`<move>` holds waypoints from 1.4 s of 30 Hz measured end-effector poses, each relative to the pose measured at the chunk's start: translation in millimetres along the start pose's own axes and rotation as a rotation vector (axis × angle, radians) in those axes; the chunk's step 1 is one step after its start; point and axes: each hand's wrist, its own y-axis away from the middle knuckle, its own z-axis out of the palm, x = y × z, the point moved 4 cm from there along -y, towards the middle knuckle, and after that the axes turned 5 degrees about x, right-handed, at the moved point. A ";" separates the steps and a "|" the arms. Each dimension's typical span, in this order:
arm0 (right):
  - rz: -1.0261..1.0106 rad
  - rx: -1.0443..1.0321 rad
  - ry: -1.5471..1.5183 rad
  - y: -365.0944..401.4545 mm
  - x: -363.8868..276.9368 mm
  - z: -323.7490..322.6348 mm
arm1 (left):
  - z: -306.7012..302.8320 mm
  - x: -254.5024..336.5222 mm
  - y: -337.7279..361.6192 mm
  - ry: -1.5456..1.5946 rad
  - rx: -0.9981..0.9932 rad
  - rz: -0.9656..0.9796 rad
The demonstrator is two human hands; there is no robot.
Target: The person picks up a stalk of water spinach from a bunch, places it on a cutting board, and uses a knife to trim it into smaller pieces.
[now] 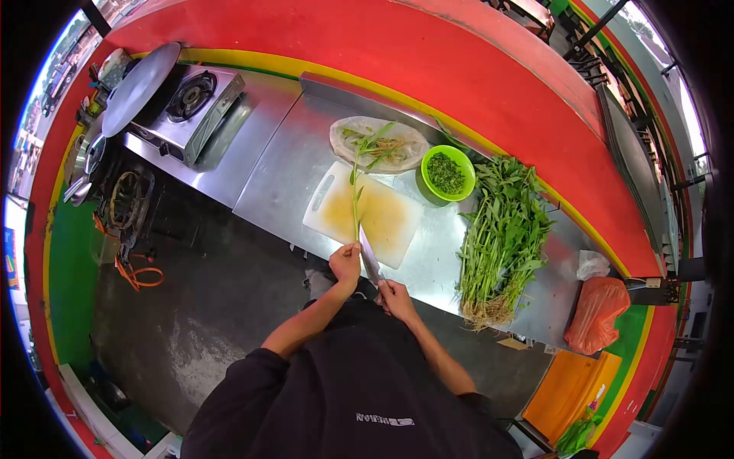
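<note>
A long green stalk with leaves (355, 191) runs up over the stained white cutting board (321, 216), its lower end pinched in my left hand (345, 262). My right hand (395, 298) is closed round the handle of a knife (369, 256), whose blade lies beside the stalk over the board's near edge. Behind the board, a clear plastic bag (413, 145) holds leaves and root scraps. To its right stands a green bowl (469, 177) of chopped greens. A large bunch of leafy stalks with roots (505, 233) lies farther right.
The steel counter (267, 180) carries a gas stove (218, 107) with a big round lid (141, 88) at the left. A red plastic bag (599, 314) sits at the right end. A red wall (382, 46) borders the counter's back.
</note>
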 end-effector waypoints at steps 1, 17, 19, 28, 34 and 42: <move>0.000 -0.002 0.013 -1.3 0.2 0.5 | -0.1 -1.8 0.2 0.000 0.001 0.000; -0.257 0.203 0.572 -14.5 9.6 -5.1 | 3.5 -14.5 -2.6 0.202 -0.087 -0.071; -0.317 0.252 0.649 -13.4 6.2 -5.1 | 1.0 -6.6 0.0 0.243 -0.123 -0.125; -0.294 0.207 0.578 -15.5 6.7 -13.0 | -11.4 8.1 -2.9 0.223 -0.096 0.148; -0.177 0.099 0.399 -4.0 -12.0 -21.5 | -42.6 34.6 -4.2 -0.148 -0.132 0.457; 0.031 0.036 0.040 -6.6 -27.2 -21.7 | -49.8 34.9 5.5 -0.276 -0.223 0.483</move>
